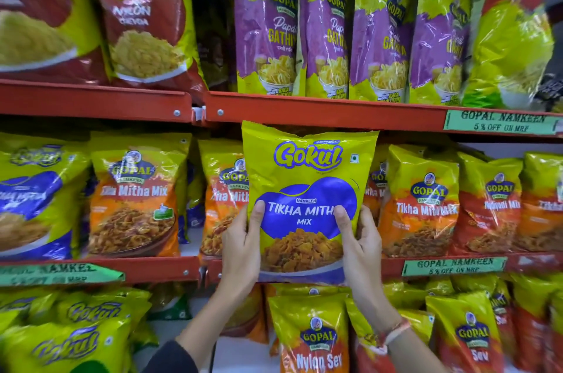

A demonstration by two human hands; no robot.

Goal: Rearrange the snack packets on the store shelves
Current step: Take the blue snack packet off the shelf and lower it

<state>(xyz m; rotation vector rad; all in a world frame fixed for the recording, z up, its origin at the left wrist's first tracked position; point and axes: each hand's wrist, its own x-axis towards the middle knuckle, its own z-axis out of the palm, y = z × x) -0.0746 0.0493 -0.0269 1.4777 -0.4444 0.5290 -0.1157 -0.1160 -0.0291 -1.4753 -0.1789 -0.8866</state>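
Note:
I hold a yellow and blue Gokul Tikha Mitha Mix packet (307, 171) upright in front of the middle shelf. My left hand (242, 243) grips its lower left edge, thumb on the front. My right hand (359, 240) grips its lower right edge the same way. Behind it stand orange Gopal Tikha Mitha Mix packets (134, 202), partly hidden by the held packet. Its top edge reaches the red rail of the upper shelf (335, 112).
Purple Gopal Papdi Gathiya packets (268, 31) and red Nylon Chevda packets (143, 22) fill the top shelf. Gokul packets (73, 339) and Gopal Nylon Sev packets (313, 339) sit on the bottom shelf. Green discount labels (499, 122) hang on the red rails.

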